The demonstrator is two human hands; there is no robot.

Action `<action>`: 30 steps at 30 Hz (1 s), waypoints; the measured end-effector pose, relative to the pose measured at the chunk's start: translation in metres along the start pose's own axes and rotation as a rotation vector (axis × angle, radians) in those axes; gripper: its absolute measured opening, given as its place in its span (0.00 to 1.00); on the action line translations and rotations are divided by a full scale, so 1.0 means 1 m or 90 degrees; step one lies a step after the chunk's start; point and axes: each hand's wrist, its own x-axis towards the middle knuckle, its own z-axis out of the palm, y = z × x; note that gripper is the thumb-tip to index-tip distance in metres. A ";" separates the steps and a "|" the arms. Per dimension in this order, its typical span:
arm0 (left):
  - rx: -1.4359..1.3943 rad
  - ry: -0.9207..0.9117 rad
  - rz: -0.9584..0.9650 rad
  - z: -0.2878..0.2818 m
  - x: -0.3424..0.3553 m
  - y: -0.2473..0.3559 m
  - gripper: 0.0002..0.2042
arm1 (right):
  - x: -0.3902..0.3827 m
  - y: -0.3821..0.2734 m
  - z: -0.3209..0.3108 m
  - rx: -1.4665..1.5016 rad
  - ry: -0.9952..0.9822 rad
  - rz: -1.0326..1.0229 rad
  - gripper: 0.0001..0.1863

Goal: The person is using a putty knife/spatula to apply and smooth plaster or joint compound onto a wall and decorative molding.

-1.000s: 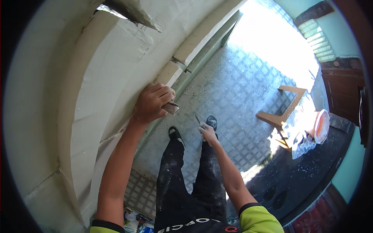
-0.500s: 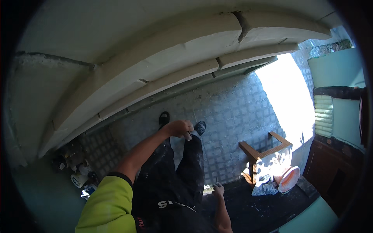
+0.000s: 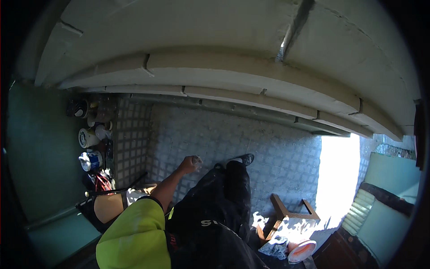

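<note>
In shade along most of its length, a tiled floor (image 3: 277,152) under stepped pale ledges (image 3: 224,60) broken by dark gaps, with a green wall (image 3: 40,148) at far left and a glaring sunlit patch (image 3: 338,179) at right. Near the middle of the floor area, over the tiles and to the left of the dark trousers (image 3: 237,188), a bare left hand (image 3: 190,164) at the end of an outstretched forearm, fingers curled tightly around a small greyish block (image 3: 197,159), partly hidden in the grip and well apart from the ledges. Behind that arm, a lime-yellow sleeve (image 3: 134,237). Out of view, the right hand: impossible to tell whether empty or gripping. At left, in a row by the green wall, a white bucket (image 3: 86,138), a blue-and-white bucket (image 3: 92,160) and red cables (image 3: 103,183). At lower right, a brown stool (image 3: 280,206), with a crumpled plastic bag (image 3: 277,249) just beside an orange-lined tub (image 3: 302,252).
</note>
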 end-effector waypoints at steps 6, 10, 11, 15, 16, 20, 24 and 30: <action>0.047 0.260 0.139 0.032 -0.082 -0.082 0.06 | -0.022 -0.017 -0.078 -0.194 0.047 -0.072 0.16; 0.194 0.341 -0.111 0.050 -0.153 -0.145 0.17 | -0.018 -0.070 -0.131 -0.319 0.076 -0.151 0.17; 0.214 0.350 -0.152 0.059 -0.170 -0.164 0.18 | -0.012 -0.089 -0.145 -0.349 0.086 -0.173 0.17; 0.312 0.396 -0.270 0.097 -0.213 -0.208 0.21 | -0.006 -0.145 -0.184 -0.462 0.106 -0.247 0.18; 0.283 0.300 -0.295 0.097 -0.224 -0.198 0.20 | -0.003 -0.161 -0.191 -0.488 0.114 -0.267 0.19; 0.298 0.344 -0.362 0.125 -0.245 -0.151 0.16 | 0.030 -0.234 -0.202 -0.501 0.265 -0.359 0.19; 0.219 0.476 -0.241 0.157 -0.189 -0.209 0.10 | -0.001 -0.339 -0.188 -0.347 0.151 -0.299 0.19; -0.046 0.570 -0.265 0.128 -0.129 -0.077 0.20 | 0.017 -0.447 -0.223 -0.474 0.085 -0.484 0.15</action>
